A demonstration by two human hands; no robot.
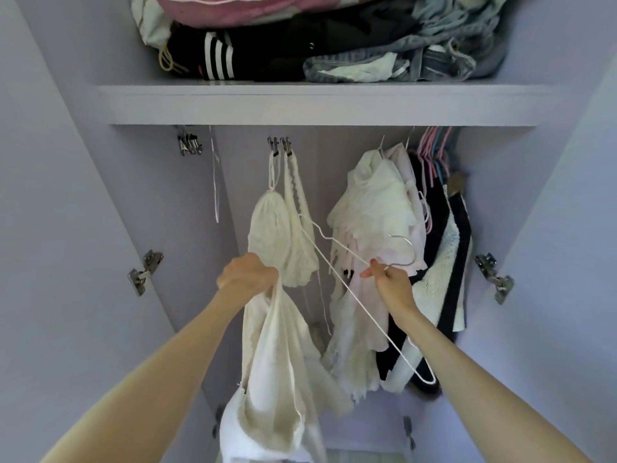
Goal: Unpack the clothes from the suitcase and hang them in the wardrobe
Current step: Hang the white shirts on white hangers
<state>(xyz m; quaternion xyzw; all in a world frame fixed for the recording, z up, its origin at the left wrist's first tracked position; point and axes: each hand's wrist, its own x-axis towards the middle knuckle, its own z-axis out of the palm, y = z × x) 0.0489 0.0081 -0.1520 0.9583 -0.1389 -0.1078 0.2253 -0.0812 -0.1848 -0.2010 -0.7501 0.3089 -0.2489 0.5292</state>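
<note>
While the wardrobe stood open, a cream garment was gripped at its top in the left hand and hung below it. A white hanger was pinched near its hook by the right hand. Pale clothes were hung just behind. Folded clothes were piled on the shelf.

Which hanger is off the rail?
The white wire hanger pinched in the right hand; the pink and blue hangers hang at the rail's right end.
</note>
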